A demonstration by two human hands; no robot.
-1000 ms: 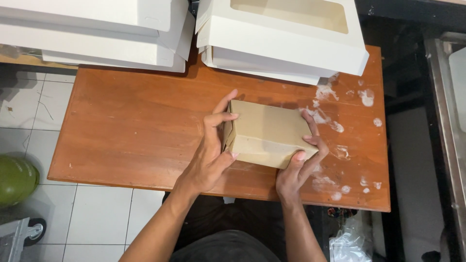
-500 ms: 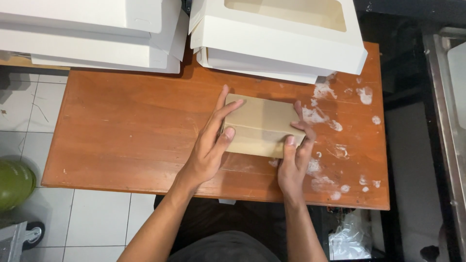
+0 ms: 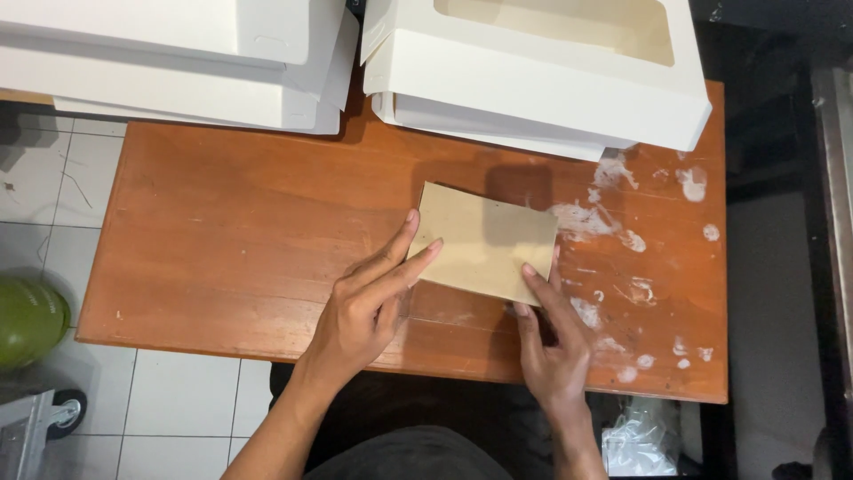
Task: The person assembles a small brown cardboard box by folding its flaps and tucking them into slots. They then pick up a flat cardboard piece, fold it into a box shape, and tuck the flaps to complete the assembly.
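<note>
Pressing down on a flat brown rectangular cardboard piece (image 3: 484, 242), I keep both hands on its near edge. My left hand (image 3: 366, 313) lies with fingers stretched out, the index and middle fingertips (image 3: 433, 245) touching the cardboard's left near corner; nothing is clasped, the hand is flat and open. My right hand (image 3: 553, 342) reaches up from the near edge of the reddish-brown wooden table (image 3: 222, 240), its extended fingers resting on the cardboard's right near corner, likewise open and pinching nothing.

That cardboard lies flat on the table, somewhat right of the middle, slightly turned against the table's edges, and well short of the far edge. Just right of it, white smears (image 3: 613, 222) mark the wood toward the right edge. Along the far edge stand white windowed cardboard boxes (image 3: 533, 80) at the far right, and a stack of plain white flat boxes (image 3: 169, 62) at the far left corner. Beside the table's left edge, on pale floor tiles (image 3: 53, 178), sits a round green object (image 3: 27, 322).
</note>
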